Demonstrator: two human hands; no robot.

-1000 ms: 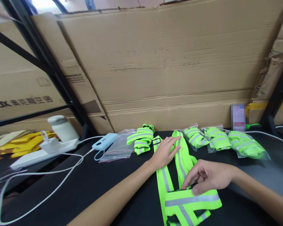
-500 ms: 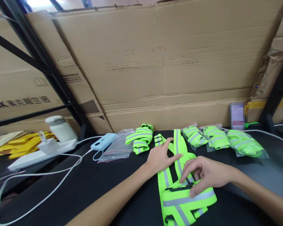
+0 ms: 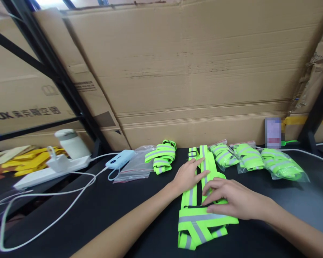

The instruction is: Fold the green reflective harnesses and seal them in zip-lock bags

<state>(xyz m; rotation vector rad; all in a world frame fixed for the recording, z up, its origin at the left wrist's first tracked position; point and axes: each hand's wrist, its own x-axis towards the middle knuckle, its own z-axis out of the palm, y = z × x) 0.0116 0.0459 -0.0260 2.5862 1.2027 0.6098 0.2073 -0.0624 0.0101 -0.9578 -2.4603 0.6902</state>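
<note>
Head view: the neon harness [image 3: 190, 200] is lying on the black surface [image 3: 107, 200], its straps running toward 12 o'clock and its folded band [image 3: 196, 218] sitting at the 6 o'clock end. Taking its middle as the dial's centre, the left hand [image 3: 187, 175] is resting at 11 o'clock on the straps, its fingers spread and released. The right hand [image 3: 231, 199] is bending in from 3 o'clock over the band's upper edge, its fingers half curled; whether they are pinching it, I cannot tell.

The folded band is looking loosely layered, so it could be springing open or twisting if that edge slips. Uneven pressure from the left hand could be skewing the straps, and the black buckle [image 3: 192, 154] at their far tip could be snagging.

An unbagged bundle [image 3: 165, 156] is lying at 11 o'clock, a clear bag [image 3: 136, 172] and a blue power bank [image 3: 120, 160] at 10. Three bagged bundles [image 3: 249, 157] are lining up from 1 to 2, what seems a phone [image 3: 273, 132] standing behind. These and the cardboard panel [image 3: 188, 71] at 12 are limiting any spreading forward. A white cable [image 3: 2, 233] is looping at 9, well apart.
</note>
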